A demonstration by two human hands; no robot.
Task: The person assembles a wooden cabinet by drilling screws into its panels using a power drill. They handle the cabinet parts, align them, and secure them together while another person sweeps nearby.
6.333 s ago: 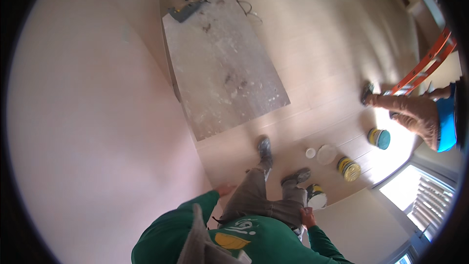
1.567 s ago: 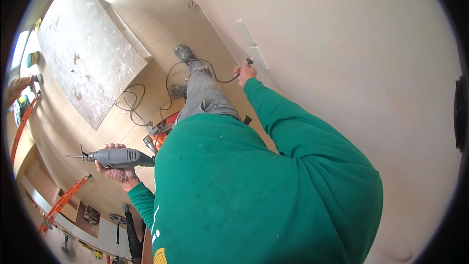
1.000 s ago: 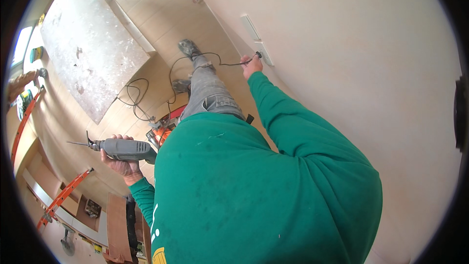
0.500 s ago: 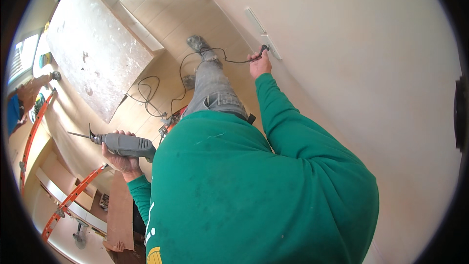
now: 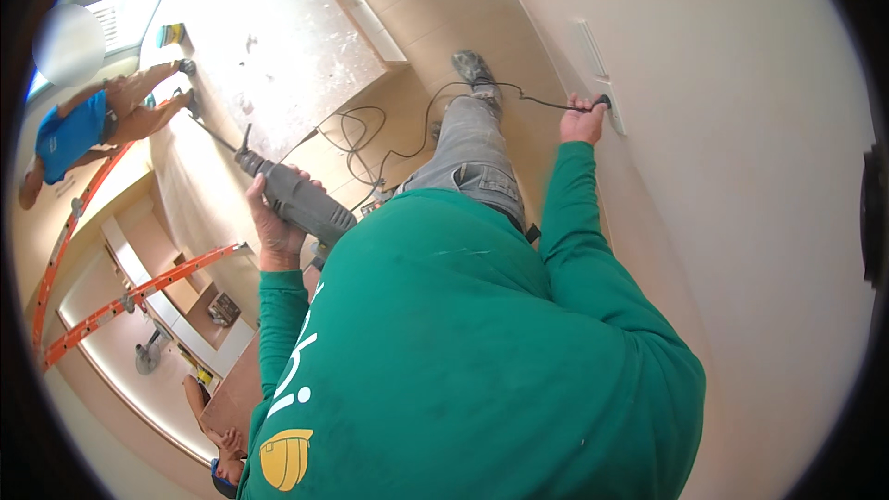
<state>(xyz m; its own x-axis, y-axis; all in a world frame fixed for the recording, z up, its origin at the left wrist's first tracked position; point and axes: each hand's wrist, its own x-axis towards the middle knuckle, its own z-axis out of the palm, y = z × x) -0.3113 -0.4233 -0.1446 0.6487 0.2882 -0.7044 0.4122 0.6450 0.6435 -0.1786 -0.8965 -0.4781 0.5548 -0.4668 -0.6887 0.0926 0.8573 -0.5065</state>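
My left hand [image 5: 276, 225] is wrapped around a grey power drill [image 5: 313, 206], held beside my belly with its long thin bit [image 5: 217, 136] pointing to the far left. At the wall on the right, my right hand [image 5: 582, 120] is closed on a black plug [image 5: 602, 101]. The plug is against the white outlet plate [image 5: 619, 117]; whether its pins are fully in I cannot tell. From my right hand a black cord [image 5: 532, 98] runs left across my lower leg and down to loose coils on the floor.
A large board-topped table [image 5: 315, 46], spattered with white, stands ahead on the left. Orange ladder rails [image 5: 139, 296] lean across the left side. A person in a blue shirt [image 5: 72, 139] stands beyond them, another person [image 5: 227, 463] at lower left. A fan [image 5: 148, 352] is nearby.
The view has swung left, so the person in blue shows more fully. The drill now tilts more, its back end lower. My right hand stays by the outlet with the plug.
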